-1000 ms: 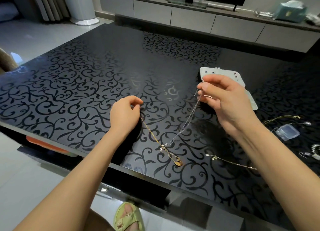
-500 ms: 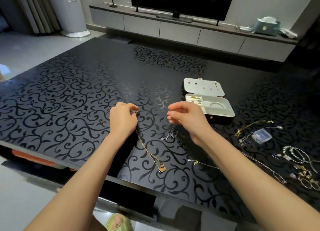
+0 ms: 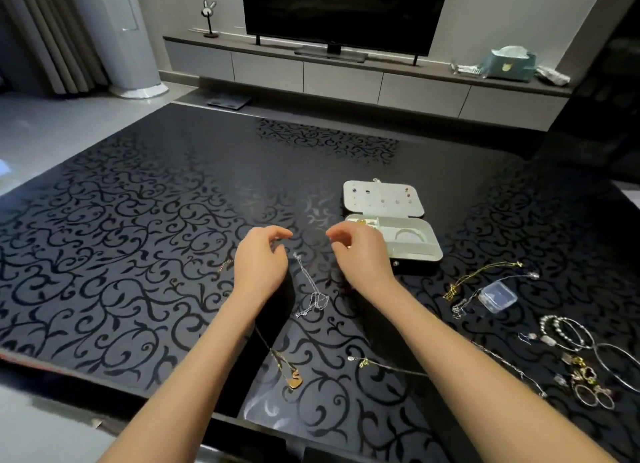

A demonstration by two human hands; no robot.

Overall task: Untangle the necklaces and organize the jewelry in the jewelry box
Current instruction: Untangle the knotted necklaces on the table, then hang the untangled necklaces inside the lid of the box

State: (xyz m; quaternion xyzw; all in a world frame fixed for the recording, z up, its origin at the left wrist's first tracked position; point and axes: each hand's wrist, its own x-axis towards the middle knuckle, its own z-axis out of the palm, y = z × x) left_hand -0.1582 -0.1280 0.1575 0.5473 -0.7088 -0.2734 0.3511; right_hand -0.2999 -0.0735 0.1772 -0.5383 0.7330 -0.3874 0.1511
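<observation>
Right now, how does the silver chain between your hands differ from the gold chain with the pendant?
The silver chain bunches into a small heap at its near end; the gold chain ends in a flat pendant. The silver chain lies fully in view; the gold chain passes under the left forearm. Both lie on the black table.

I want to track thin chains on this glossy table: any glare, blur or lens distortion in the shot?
Head view: pale glare patches on the black table, left of the jewelry box and near the front edge; head view: the wide-angle lens stretches the corners; the silver necklace reads sharp against the dark.
</observation>
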